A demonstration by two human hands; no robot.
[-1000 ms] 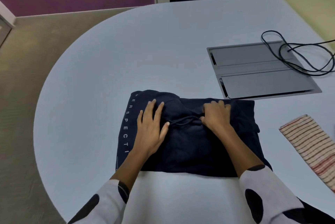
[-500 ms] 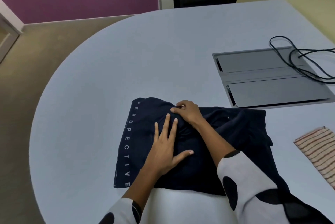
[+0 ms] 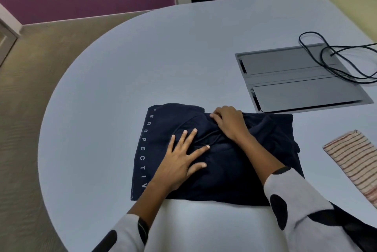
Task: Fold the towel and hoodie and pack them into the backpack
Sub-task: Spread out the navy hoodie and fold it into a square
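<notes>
Since a second ago, crossed leftward: right hand [image 3: 229,122], fingers curled, pinching a fold at the far edge of the navy fabric hoodie [image 3: 216,153]. Left hand [image 3: 181,162] pressed flat, fingers spread, pinning the hoodie mid-counter. Hoodie nearly folded. Striped cream-and-red towel [image 3: 355,162] already folded, lying apart at the right on the pale grey rounded counter [image 3: 142,63]. Backpack unseen; packing not begun.

towel [image 3: 356,160]: near end cut by right edge | cable [image 3: 334,59]: runs off right | right hand [image 3: 229,122]: fingertips curled, grip unclear | hoodie [image 3: 265,139]: lettering's end under left hand [image 3: 179,159]
</notes>
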